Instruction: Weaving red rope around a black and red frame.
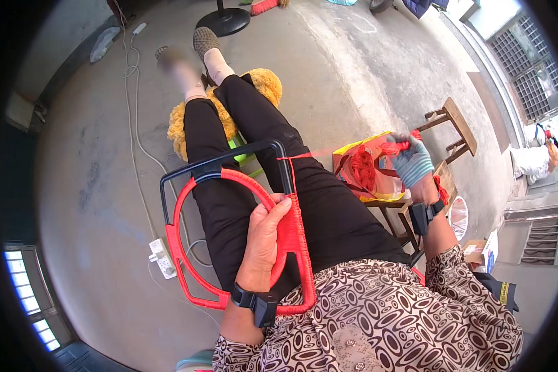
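Observation:
My bare left hand (pixel 263 239) grips a black frame (pixel 220 162) with a round ring inside it, over my lap. Red cord wraps the ring and much of the outer frame, while the upper bar and corners show bare black. From the upper right corner a thin red cord (pixel 316 153) runs across to my right hand (pixel 415 162). That hand wears a grey-blue striped glove and is closed around a bundle of red cord (pixel 398 147). Just below it stands a red and yellow bag (pixel 387 189) with more red cord (pixel 364 167) inside.
The bag rests by a wooden stool or bench, and another wooden stool (pixel 459 127) stands farther right. A white power strip (pixel 162 258) and its cable (pixel 130 93) lie on the floor at left. Yellow fluffy fabric (pixel 265 87) lies beneath my lower legs.

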Demonstrator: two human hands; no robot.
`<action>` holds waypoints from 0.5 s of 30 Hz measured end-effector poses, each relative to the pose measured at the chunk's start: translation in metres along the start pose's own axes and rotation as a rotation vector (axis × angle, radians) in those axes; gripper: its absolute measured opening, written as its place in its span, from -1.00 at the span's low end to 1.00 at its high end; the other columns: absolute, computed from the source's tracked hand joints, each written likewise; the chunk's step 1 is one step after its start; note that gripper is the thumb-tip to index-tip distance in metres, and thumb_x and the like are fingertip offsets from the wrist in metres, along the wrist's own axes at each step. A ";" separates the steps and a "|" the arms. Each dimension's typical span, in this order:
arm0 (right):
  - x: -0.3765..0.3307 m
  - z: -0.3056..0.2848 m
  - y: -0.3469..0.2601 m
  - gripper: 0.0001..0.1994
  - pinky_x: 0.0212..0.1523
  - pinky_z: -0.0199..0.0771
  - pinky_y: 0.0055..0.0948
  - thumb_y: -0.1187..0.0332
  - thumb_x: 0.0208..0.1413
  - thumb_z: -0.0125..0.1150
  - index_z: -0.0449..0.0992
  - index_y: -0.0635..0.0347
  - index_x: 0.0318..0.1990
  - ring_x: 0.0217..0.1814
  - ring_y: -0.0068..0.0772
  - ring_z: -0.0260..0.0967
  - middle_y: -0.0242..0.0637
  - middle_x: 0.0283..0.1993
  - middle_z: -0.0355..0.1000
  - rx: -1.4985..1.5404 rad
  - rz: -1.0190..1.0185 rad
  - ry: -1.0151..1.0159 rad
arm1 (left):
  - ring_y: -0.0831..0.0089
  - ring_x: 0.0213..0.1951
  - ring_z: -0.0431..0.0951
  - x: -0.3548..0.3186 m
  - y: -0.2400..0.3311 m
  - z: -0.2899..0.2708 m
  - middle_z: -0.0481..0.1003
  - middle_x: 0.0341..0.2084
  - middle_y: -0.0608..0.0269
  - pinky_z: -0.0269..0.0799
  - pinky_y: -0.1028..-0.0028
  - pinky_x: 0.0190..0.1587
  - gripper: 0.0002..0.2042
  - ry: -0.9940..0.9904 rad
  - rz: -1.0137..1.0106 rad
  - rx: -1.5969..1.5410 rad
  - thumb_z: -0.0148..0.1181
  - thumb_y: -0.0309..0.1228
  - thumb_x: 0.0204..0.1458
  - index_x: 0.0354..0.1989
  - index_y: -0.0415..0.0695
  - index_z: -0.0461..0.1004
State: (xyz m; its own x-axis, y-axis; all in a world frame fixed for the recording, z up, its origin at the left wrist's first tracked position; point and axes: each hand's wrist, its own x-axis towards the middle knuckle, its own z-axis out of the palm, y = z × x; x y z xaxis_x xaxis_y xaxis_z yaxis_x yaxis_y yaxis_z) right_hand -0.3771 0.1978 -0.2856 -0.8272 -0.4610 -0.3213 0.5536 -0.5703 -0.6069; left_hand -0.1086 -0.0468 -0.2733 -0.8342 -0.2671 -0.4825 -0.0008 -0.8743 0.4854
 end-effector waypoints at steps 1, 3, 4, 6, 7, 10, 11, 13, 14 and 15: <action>0.003 -0.001 -0.003 -0.83 0.04 0.47 -0.16 0.43 0.08 0.14 0.44 0.29 -0.19 -0.19 -0.14 0.48 -0.24 -0.35 0.45 0.035 -0.100 0.269 | 0.47 -0.38 0.58 0.000 0.000 0.000 0.54 -0.40 0.22 0.54 0.54 -0.32 -0.88 -0.007 0.006 0.010 0.19 -0.51 0.10 -0.23 -0.13 0.39; 0.005 0.006 0.001 -0.82 -0.02 0.48 -0.18 0.43 0.08 0.15 0.43 0.29 -0.17 -0.25 -0.20 0.46 -0.28 -0.38 0.42 -0.039 -0.077 0.064 | 0.48 -0.39 0.58 0.002 -0.001 -0.001 0.54 -0.39 0.23 0.54 0.55 -0.34 -0.89 0.009 0.017 0.003 0.18 -0.51 0.10 -0.24 -0.13 0.40; 0.005 0.014 0.009 -0.80 -0.07 0.48 -0.21 0.42 0.08 0.16 0.42 0.29 -0.16 -0.31 -0.25 0.43 -0.31 -0.41 0.40 -0.059 -0.063 -0.072 | 0.48 -0.39 0.58 0.002 -0.002 -0.001 0.54 -0.39 0.23 0.54 0.55 -0.34 -0.89 0.020 0.015 0.024 0.18 -0.51 0.10 -0.24 -0.13 0.40; 0.000 0.036 0.036 -0.80 -0.30 0.47 -0.34 0.37 0.03 0.22 0.45 0.26 -0.23 -0.46 -0.38 0.35 -0.34 -0.50 0.35 -0.305 -0.069 -0.054 | 0.61 -0.44 0.52 0.003 -0.003 -0.002 0.52 -0.41 0.35 0.49 0.59 -0.36 -0.90 0.040 0.062 0.040 0.18 -0.44 0.13 -0.24 -0.14 0.43; 0.001 0.051 0.048 -0.79 -0.37 0.46 -0.37 0.34 0.02 0.25 0.45 0.25 -0.23 -0.54 -0.44 0.30 -0.39 -0.56 0.29 -0.447 0.050 -0.147 | 0.61 -0.44 0.52 0.003 -0.004 -0.002 0.52 -0.41 0.35 0.49 0.59 -0.36 -0.90 0.057 0.060 0.066 0.18 -0.44 0.13 -0.24 -0.14 0.43; -0.009 0.093 0.097 -0.59 -0.52 0.44 -0.44 0.14 0.20 0.13 0.42 0.20 0.10 -0.61 -0.47 0.32 -0.41 -0.59 0.31 -0.660 0.420 -0.326 | 0.62 -0.41 0.52 0.002 -0.004 -0.002 0.51 -0.41 0.36 0.48 0.59 -0.33 -0.91 0.060 0.067 0.065 0.17 -0.45 0.13 -0.23 -0.13 0.42; -0.015 0.102 0.106 -0.53 -0.50 0.47 -0.45 0.06 0.24 0.07 0.37 0.20 0.16 -0.58 -0.43 0.39 -0.35 -0.54 0.38 -0.622 0.495 -0.433 | 0.62 -0.40 0.52 0.002 -0.004 -0.002 0.51 -0.41 0.36 0.48 0.59 -0.32 -0.91 0.060 0.075 0.071 0.16 -0.46 0.13 -0.22 -0.13 0.42; -0.021 0.115 0.117 -0.57 -0.47 0.50 -0.44 0.00 0.23 0.06 0.46 0.21 -0.04 -0.52 -0.40 0.45 -0.25 -0.45 0.48 -0.668 0.710 -0.380 | 0.62 -0.39 0.52 0.001 -0.003 0.000 0.51 -0.40 0.36 0.48 0.59 -0.32 -0.91 0.059 0.083 0.074 0.16 -0.47 0.13 -0.22 -0.13 0.42; -0.024 0.117 0.117 -0.59 -0.48 0.50 -0.43 -0.01 0.22 0.07 0.48 0.21 -0.13 -0.51 -0.39 0.47 -0.22 -0.42 0.50 -0.648 0.793 -0.399 | 0.62 -0.38 0.52 0.001 -0.002 0.001 0.51 -0.39 0.35 0.48 0.60 -0.32 -0.89 0.049 0.103 0.086 0.16 -0.48 0.13 -0.19 -0.14 0.42; -0.029 0.115 0.112 -0.66 -0.46 0.51 -0.43 0.06 0.22 0.09 0.47 0.20 -0.29 -0.47 -0.38 0.50 -0.21 -0.41 0.51 -0.786 0.741 -0.417 | 0.61 -0.38 0.52 0.001 -0.002 0.002 0.51 -0.37 0.34 0.49 0.60 -0.32 -0.87 0.063 0.101 0.092 0.16 -0.49 0.13 -0.17 -0.15 0.41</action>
State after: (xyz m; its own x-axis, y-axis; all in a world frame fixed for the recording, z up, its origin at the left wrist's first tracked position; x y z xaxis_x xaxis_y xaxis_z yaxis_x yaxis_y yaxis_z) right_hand -0.2803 0.0694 -0.2610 -0.1478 -0.7771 -0.6118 0.5559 0.4463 -0.7012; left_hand -0.1101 -0.0449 -0.2731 -0.7960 -0.3796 -0.4714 0.0287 -0.8017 0.5971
